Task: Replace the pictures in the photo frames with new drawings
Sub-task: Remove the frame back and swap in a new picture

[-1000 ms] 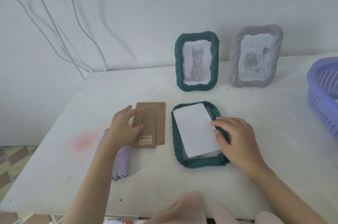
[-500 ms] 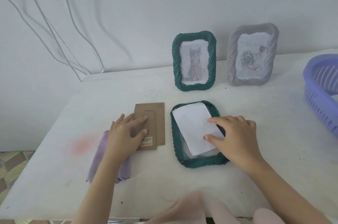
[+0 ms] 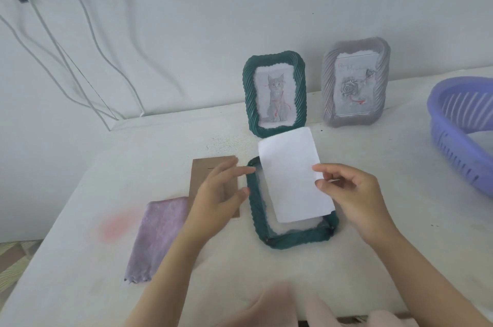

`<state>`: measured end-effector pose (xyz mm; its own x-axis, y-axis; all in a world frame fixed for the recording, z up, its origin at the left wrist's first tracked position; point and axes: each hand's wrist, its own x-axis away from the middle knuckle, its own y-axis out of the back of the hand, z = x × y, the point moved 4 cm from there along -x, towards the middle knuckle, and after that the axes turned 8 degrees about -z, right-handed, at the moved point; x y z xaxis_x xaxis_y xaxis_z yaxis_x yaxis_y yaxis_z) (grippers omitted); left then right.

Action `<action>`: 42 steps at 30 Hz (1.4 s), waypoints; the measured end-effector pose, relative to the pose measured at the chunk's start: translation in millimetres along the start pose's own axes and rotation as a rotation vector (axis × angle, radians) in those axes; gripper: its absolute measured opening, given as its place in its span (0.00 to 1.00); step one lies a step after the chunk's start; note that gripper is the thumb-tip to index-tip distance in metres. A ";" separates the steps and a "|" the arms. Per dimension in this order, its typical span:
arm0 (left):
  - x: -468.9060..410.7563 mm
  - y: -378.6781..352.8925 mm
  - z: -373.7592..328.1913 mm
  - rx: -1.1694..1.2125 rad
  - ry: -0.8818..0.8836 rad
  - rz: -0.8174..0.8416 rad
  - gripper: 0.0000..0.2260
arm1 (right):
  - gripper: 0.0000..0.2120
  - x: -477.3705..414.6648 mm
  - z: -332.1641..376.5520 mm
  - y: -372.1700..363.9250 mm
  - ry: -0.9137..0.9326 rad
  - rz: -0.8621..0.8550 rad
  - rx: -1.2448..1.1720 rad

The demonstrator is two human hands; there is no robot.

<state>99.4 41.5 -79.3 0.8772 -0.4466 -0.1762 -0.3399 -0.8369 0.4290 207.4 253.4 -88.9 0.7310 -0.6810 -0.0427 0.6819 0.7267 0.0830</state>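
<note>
Right hand [image 3: 354, 201] pinches a blank white rectangular paper sheet [image 3: 293, 174] by its right edge, over the dark green ridged photo frame [image 3: 256, 209] lying face down on the white table [image 3: 373, 260].
Left hand [image 3: 216, 198], fingers loosely spread and holding nothing, is over the brown cardboard backing board [image 3: 205, 172], perhaps touching it; blur hides that. Behind stand 2 more: a green frame with a cat drawing [image 3: 274, 92] and a grey frame with a rose drawing [image 3: 354, 84].

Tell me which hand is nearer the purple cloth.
Left. The left hand hovers over the cardboard beside the cloth; the right hand is across the lying frame, pinching the paper.
</note>
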 end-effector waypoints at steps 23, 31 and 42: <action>-23.2 -171.6 -80.3 0.374 0.279 0.054 0.17 | 0.11 -35.2 50.3 202.3 0.336 -0.085 0.990; -17.6 -225.6 -84.7 0.399 0.400 0.041 0.16 | 0.11 -46.3 45.4 232.7 0.300 -0.075 0.663; -26.5 -301.2 -103.8 0.108 0.366 0.112 0.15 | 0.11 -65.3 63.2 257.7 0.246 0.053 0.485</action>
<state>213.7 338.2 -111.9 0.8890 -0.4108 0.2022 -0.4567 -0.8267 0.3287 333.8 479.4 -1.8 0.7878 -0.5616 -0.2529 0.5968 0.5948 0.5386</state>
